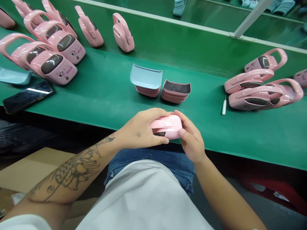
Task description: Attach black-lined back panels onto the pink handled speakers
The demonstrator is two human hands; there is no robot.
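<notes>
Both hands hold one pink plastic case [167, 126] at the near edge of the green belt [107, 86]. My left hand [141, 129] wraps over its left side, fingers curled round it. My right hand [190, 139] pinches its right end with thumb and fingertips. A dark window part shows on the case's underside. Just beyond it stand two small stacks of curved panels: one topped by a light blue panel [146, 76], one by a dark panel [177, 87].
Several finished pink cases with handles lie at the far left [51, 64] and at the right [261, 95]. A black phone [27, 95] lies at the left edge. A small white tool [224, 107] lies beside the right group. A cardboard box [26, 172] sits below left.
</notes>
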